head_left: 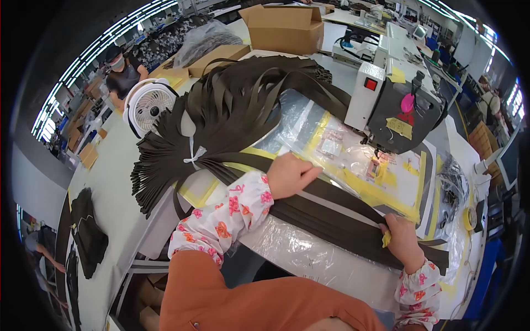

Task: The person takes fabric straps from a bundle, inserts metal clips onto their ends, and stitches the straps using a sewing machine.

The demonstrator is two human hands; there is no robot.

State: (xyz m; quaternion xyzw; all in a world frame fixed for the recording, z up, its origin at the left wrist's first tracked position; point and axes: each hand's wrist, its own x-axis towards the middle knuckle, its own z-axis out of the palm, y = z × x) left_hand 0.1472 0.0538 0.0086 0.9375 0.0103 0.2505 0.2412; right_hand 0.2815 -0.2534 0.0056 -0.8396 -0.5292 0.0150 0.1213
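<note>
My left hand (290,175) is closed over a dark olive fabric strip (348,199), its fingers curled and partly hidden. Further right, my right hand (404,240) pinches the same strip near its end. Something yellow (386,239) shows at a fingertip of that hand. Several more dark strips (320,223) lie side by side just below, nearer my body. To the left is a big bundle of such strips (182,154), bound with a white tie (193,153). Beyond my hands stands a sewing machine (381,105), its light shining on a yellow-taped work surface (353,160).
A white fan (149,107) stands behind the bundle. Cardboard boxes (284,30) and clear plastic (207,41) sit at the back. A tape roll (470,219) is at the right edge. Another dark bundle (88,231) lies left. A masked person (124,77) is across the table.
</note>
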